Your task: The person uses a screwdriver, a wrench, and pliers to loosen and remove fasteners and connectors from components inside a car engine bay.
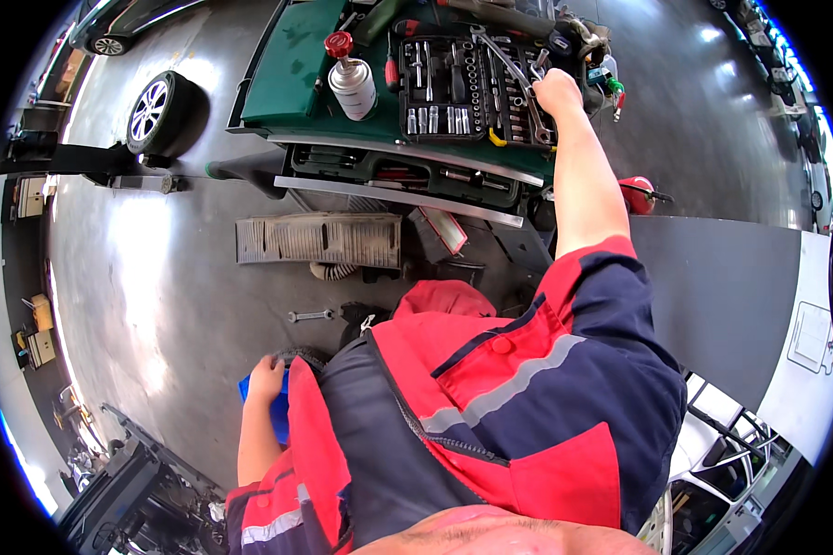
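My right hand [557, 92] reaches over the right part of an opened socket set [444, 88] on a green tool cart. Its fingers are closed, and a short shiny metal piece [540, 61] shows at their tips; I cannot make out whether it is held. Long combination wrenches [504, 60] lie across the set beside this hand. Low at my left side, my left hand [267, 377] is closed on a smooth blue thing [279, 407], mostly hidden by my jacket, so its kind does not show.
A spray can with a red top [353, 88] stands on the green cart top [292, 55]. Below, an open drawer [403, 176] holds tools. On the floor lie a wrench [311, 315] and a ribbed, dusty panel [319, 239]. A wheel [155, 111] and lift arm [74, 159] are at left.
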